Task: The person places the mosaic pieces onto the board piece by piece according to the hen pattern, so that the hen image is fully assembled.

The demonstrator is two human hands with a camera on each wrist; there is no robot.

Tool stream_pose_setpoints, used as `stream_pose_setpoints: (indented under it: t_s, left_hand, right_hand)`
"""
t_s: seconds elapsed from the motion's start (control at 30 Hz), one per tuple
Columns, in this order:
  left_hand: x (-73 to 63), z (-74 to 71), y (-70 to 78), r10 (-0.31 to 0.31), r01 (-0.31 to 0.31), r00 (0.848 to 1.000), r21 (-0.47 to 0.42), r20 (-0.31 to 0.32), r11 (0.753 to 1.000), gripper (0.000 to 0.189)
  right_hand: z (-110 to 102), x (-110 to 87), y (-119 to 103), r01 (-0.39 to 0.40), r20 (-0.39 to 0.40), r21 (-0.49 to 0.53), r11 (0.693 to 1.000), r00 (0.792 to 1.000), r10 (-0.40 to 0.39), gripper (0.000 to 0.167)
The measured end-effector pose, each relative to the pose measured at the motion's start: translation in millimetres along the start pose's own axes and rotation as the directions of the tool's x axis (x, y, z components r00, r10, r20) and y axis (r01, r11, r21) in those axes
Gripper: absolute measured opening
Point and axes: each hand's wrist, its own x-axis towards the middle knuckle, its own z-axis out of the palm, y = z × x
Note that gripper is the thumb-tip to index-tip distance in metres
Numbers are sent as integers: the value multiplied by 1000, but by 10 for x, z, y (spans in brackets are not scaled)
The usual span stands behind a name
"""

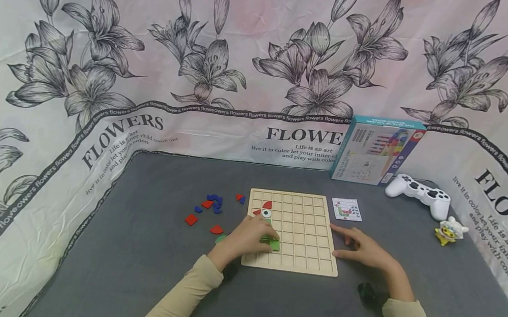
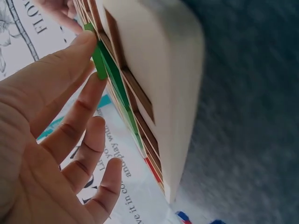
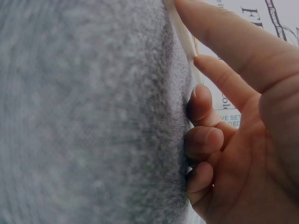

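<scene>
A wooden grid board (image 1: 302, 234) lies on the grey table. My left hand (image 1: 253, 235) is over its left part, pinching a green square piece (image 2: 98, 63) between thumb and fingertip, close against the grid. More green pieces (image 2: 115, 79) lie in the grid cells beside it, partly hidden by the hand in the head view. Farther up the board are a red piece (image 1: 268, 205) and a round white piece with a dark dot (image 1: 266, 213). At the board's right edge, my right hand (image 1: 362, 246) touches the rim with thumb and forefinger; its other fingers are bent.
Loose red and blue pieces lie left of the board, such as a red square (image 1: 191, 219) and a blue piece (image 1: 217, 208). A pattern card (image 1: 347, 209) lies right of the board. Behind are a box (image 1: 376, 152), a white game controller (image 1: 420, 195) and a small figurine (image 1: 450, 231).
</scene>
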Motion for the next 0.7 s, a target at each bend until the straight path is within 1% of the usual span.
stream_pose_setpoints:
  t_s: [0.23, 0.5, 0.63, 0.7]
  left_hand:
    - [-3, 13, 43, 17, -17, 1000, 4, -8, 1000, 27]
    - [16, 35, 57, 10, -10, 1000, 20, -5, 1000, 29]
    - [-3, 6, 36, 10, -10, 1000, 31, -8, 999, 29]
    - [-21, -17, 5, 0, 0, 1000, 34, -12, 999, 29]
  right_hand:
    - [-1, -8, -8, -1, -4, -3, 1000, 1000, 1, 71]
    - [-22, -17, -25, -21, 8, 2, 1000, 1000, 21, 71]
    - [-15, -15, -18, -19, 8, 5, 1000, 1000, 19, 71]
    - [-10, -14, -10, -18, 7, 6, 1000, 1000, 18, 71]
